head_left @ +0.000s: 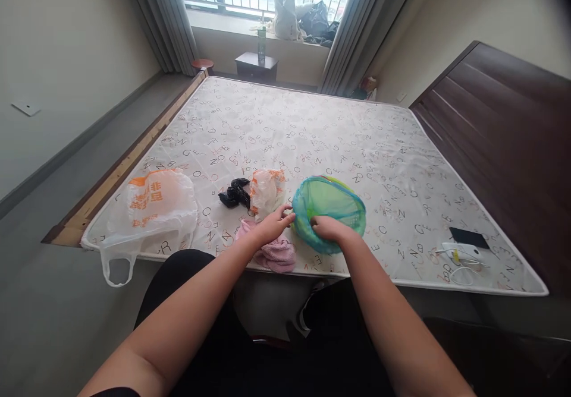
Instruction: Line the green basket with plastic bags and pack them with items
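Note:
A round, flattened basket of blue-green mesh (pixel 336 198) lies on the mattress, with a lime-green edge at its far side. My right hand (pixel 329 229) reaches over its near part, fingers curled onto the mesh by the inner green piece; the fingertips are partly hidden. At the basket's left rim is my left hand (pixel 277 223), its fingers stretched out and apart, the tips at or just beside the rim. Under and beside my left wrist lies a crumpled pink cloth (pixel 277 254). A crumpled white plastic bag with orange print (pixel 266 190) sits just beyond that hand.
Left of these lie a knotted black plastic bag (pixel 235 194) and a larger white and orange plastic bag (pixel 154 201), its handle over the mattress (pixel 289 123) edge. A dark phone (pixel 469 238) and a white device with a cable (pixel 464 253) lie right, near the headboard (pixel 499 112).

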`<action>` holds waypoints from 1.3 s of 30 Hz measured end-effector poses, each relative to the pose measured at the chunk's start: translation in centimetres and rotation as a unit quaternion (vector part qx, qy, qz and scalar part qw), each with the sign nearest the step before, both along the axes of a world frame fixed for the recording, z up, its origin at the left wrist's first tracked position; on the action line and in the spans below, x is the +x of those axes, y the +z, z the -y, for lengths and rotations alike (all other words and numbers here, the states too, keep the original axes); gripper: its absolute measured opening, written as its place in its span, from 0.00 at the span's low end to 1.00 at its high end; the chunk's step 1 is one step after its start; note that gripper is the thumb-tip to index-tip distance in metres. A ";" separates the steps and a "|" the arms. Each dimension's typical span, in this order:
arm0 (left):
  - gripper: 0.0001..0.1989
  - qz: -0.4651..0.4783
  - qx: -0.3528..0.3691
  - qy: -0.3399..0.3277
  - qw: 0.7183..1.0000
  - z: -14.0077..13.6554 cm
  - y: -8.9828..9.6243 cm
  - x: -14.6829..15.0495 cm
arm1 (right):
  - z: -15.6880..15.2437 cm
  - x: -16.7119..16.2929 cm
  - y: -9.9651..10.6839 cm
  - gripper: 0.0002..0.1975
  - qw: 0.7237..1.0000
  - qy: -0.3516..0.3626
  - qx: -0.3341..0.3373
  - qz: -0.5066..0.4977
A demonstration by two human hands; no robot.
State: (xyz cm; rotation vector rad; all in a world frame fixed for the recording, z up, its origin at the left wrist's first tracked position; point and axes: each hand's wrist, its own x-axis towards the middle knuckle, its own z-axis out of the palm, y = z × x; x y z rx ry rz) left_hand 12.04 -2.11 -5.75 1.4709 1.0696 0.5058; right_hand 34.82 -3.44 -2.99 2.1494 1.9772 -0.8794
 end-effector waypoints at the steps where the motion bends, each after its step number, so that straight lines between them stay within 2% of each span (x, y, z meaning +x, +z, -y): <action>1: 0.31 0.003 -0.004 0.011 1.000 -0.1 0.0 -0.1 | 0.6 0.2 0.4 0.09 1.000 -0.002 0.005 -0.027; 3: 0.29 0.008 0.003 0.052 0.999 -0.4 0.0 -0.3 | 2.3 0.5 0.9 0.14 0.992 -0.049 0.073 -0.089; 6: 0.23 -0.007 0.051 0.125 0.991 -0.9 0.0 -0.9 | 5.3 0.6 1.0 0.19 0.944 -0.163 0.261 -0.123; 8: 0.19 -0.057 0.095 0.149 0.983 -1.2 -0.2 -1.5 | 6.7 1.0 0.6 0.20 0.911 -0.193 0.346 -0.112; 10: 0.17 -0.135 0.136 0.144 0.971 -1.5 -0.8 -2.3 | 7.3 1.9 0.1 0.20 0.884 -0.215 0.400 -0.109; 13: 0.20 -0.259 0.161 0.114 0.945 -1.5 -2.2 -3.5 | 7.3 3.4 -0.5 0.20 0.838 -0.289 0.447 -0.122; 16: 0.18 -0.312 0.157 0.112 0.930 -1.1 -3.5 -4.2 | 6.7 4.2 -1.1 0.22 0.804 -0.375 0.434 -0.156; 19: 0.15 -0.315 0.208 0.203 0.904 -1.0 -3.9 -4.7 | 5.8 4.2 -1.5 0.22 0.776 -0.434 0.412 -0.200; 21: 0.20 -0.325 0.244 0.277 0.871 -1.3 -3.9 -5.0 | 5.1 4.1 -1.7 0.21 0.749 -0.460 0.425 -0.216; 23: 0.28 -0.336 0.247 0.304 0.856 -1.8 -3.9 -5.2 | 4.4 4.0 -1.9 0.20 0.727 -0.472 0.446 -0.224; 26: 0.32 -0.325 0.201 0.256 0.888 -2.8 -4.4 -5.1 | 3.7 4.1 -2.4 0.18 0.724 -0.459 0.460 -0.230; 29: 0.25 -0.285 0.177 0.185 0.924 -3.3 -5.0 -4.4 | 3.4 4.0 -2.7 0.17 0.737 -0.437 0.464 -0.225; 32: 0.18 -0.267 0.184 0.153 0.933 -3.4 -5.0 -3.5 | 3.4 3.8 -2.6 0.16 0.748 -0.404 0.483 -0.211; 35: 0.14 -0.246 0.200 0.196 0.928 -3.8 -4.0 -3.0 | 3.4 3.5 -2.5 0.14 0.753 -0.371 0.505 -0.200; 39: 0.12 -0.144 0.201 0.346 0.905 -4.7 -1.0 -3.5 | 3.5 2.9 -2.2 0.15 0.773 -0.323 0.523 -0.155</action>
